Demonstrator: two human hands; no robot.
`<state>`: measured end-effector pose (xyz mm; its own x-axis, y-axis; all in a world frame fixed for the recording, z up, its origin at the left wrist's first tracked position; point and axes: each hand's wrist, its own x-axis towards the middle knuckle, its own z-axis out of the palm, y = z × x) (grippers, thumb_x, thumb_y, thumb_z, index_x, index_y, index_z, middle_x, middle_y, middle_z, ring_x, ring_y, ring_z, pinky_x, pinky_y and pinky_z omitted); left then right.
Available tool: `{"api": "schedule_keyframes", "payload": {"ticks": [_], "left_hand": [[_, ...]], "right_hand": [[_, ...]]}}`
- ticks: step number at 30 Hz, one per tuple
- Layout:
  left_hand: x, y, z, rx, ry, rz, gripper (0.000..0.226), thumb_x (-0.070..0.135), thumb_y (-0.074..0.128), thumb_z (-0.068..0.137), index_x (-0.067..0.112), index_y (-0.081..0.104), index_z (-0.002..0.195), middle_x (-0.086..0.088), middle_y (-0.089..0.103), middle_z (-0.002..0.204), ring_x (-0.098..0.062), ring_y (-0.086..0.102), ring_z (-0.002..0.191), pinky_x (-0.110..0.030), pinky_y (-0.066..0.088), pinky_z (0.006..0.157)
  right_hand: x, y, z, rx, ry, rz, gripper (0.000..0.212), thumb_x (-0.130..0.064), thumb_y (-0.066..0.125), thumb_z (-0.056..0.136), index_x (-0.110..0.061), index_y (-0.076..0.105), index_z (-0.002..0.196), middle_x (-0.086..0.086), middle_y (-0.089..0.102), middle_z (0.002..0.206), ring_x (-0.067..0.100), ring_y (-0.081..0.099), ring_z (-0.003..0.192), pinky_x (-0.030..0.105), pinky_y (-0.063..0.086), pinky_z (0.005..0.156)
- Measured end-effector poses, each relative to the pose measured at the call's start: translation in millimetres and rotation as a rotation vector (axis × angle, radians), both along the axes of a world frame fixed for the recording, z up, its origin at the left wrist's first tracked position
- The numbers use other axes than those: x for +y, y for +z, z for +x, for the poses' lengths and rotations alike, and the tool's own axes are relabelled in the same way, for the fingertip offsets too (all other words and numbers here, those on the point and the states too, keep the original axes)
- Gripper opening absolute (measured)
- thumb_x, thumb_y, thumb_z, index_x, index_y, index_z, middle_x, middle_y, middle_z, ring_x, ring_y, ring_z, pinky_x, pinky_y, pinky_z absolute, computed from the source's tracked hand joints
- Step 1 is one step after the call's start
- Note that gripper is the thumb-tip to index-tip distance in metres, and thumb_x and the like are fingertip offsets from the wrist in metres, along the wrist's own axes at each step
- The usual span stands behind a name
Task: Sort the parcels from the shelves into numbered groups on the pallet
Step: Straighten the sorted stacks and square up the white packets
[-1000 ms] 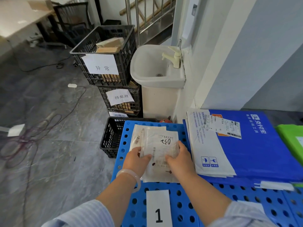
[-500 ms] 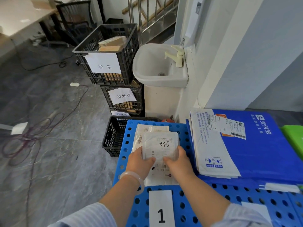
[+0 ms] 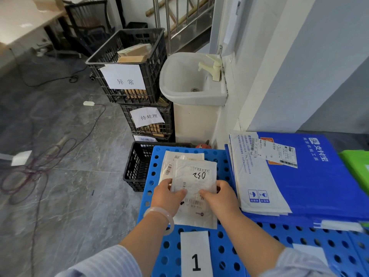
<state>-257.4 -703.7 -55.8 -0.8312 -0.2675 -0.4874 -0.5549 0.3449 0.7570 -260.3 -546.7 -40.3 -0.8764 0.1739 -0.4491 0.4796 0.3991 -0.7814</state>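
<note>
A small white parcel (image 3: pixel 196 176) with a handwritten number on its label lies on top of a short stack of white parcels (image 3: pixel 180 158) on the blue perforated pallet (image 3: pixel 219 256). My left hand (image 3: pixel 167 196) grips its lower left edge and my right hand (image 3: pixel 219 196) grips its lower right edge. A white card marked "1" (image 3: pixel 196 254) lies on the pallet just in front of the stack. To the right rests a large blue and white parcel (image 3: pixel 299 176) with a shipping label.
A green parcel (image 3: pixel 357 168) shows at the right edge. Stacked black crates (image 3: pixel 147 76) with paper signs stand beyond the pallet, one low crate (image 3: pixel 137 166) against its far left corner. A white sink (image 3: pixel 189 82) sits by the wall. Cables (image 3: pixel 40 166) trail over the grey floor at left.
Both hands have stayed on the small white parcel, shifting it only slightly on the stack. The view has tilted up a little.
</note>
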Motion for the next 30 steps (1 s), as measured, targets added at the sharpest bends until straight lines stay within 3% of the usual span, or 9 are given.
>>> {"api": "schedule_keyframes", "payload": {"ticks": [5,8,11,16,19,22,27,30], "left_hand": [[0,-1,2,-0.017,0.001,0.016,0.042,0.027,0.071,0.085,0.017,0.055,0.122,0.006,0.063,0.098,-0.009,0.063,0.083,-0.021,0.049,0.063],[0,-3,2,-0.004,0.004,0.006,0.048,0.034,0.07,0.085,0.019,0.053,0.127,0.004,0.061,0.108,-0.015,0.062,0.093,-0.033,0.054,0.081],[-4,-4,2,-0.015,0.057,0.012,0.043,0.042,0.056,0.093,0.021,0.053,0.13,0.005,0.059,0.116,-0.018,0.058,0.102,-0.038,0.049,0.093],[-9,-5,0,-0.062,0.124,0.025,0.035,0.042,0.052,0.095,0.025,0.054,0.125,0.012,0.057,0.099,-0.017,0.056,0.096,-0.037,0.049,0.089],[-9,-2,-2,-0.085,0.149,0.074,0.031,0.041,0.053,0.095,0.025,0.054,0.122,0.01,0.058,0.099,-0.012,0.055,0.086,-0.032,0.047,0.076],[-10,1,-2,-0.088,0.133,0.078,0.029,0.041,0.06,0.091,0.025,0.055,0.115,0.01,0.06,0.098,-0.007,0.055,0.081,-0.023,0.041,0.059],[-9,1,0,-0.083,0.118,0.06,0.021,0.036,0.066,0.088,0.02,0.062,0.1,0.004,0.064,0.089,-0.011,0.057,0.076,-0.022,0.041,0.058],[-11,3,3,-0.046,0.148,0.063,0.015,0.033,0.064,0.09,0.019,0.061,0.096,0.002,0.065,0.087,-0.014,0.059,0.075,-0.025,0.044,0.059]], "right_hand": [[-3,0,0,-0.048,-0.014,-0.03,0.028,-0.023,0.071,0.084,-0.02,0.053,0.105,-0.006,0.062,0.097,0.006,0.059,0.079,0.02,0.045,0.056],[0,3,-1,-0.062,-0.029,-0.021,0.024,-0.026,0.065,0.089,-0.019,0.05,0.108,-0.007,0.059,0.095,0.004,0.056,0.077,0.018,0.041,0.053],[2,5,-2,-0.06,-0.042,-0.012,0.02,-0.025,0.058,0.094,-0.019,0.045,0.109,-0.008,0.055,0.091,0.002,0.052,0.074,0.018,0.037,0.049],[-1,5,-3,-0.116,-0.074,-0.094,0.019,-0.023,0.053,0.095,-0.019,0.046,0.112,-0.004,0.058,0.098,0.009,0.056,0.082,0.024,0.043,0.056],[0,6,-3,-0.139,-0.136,-0.14,0.019,-0.024,0.05,0.096,-0.018,0.044,0.113,0.002,0.06,0.103,0.015,0.058,0.086,0.032,0.048,0.063],[3,6,-3,-0.148,-0.185,-0.179,0.017,-0.024,0.047,0.097,-0.019,0.043,0.113,0.001,0.06,0.097,0.015,0.057,0.083,0.034,0.05,0.063],[4,7,-1,-0.174,-0.212,-0.209,0.017,-0.022,0.046,0.097,-0.017,0.044,0.113,0.005,0.061,0.102,0.02,0.06,0.087,0.04,0.054,0.07],[3,6,2,-0.167,-0.194,-0.17,0.018,-0.022,0.046,0.098,-0.016,0.043,0.114,0.003,0.058,0.1,0.015,0.056,0.081,0.034,0.049,0.062]]}}
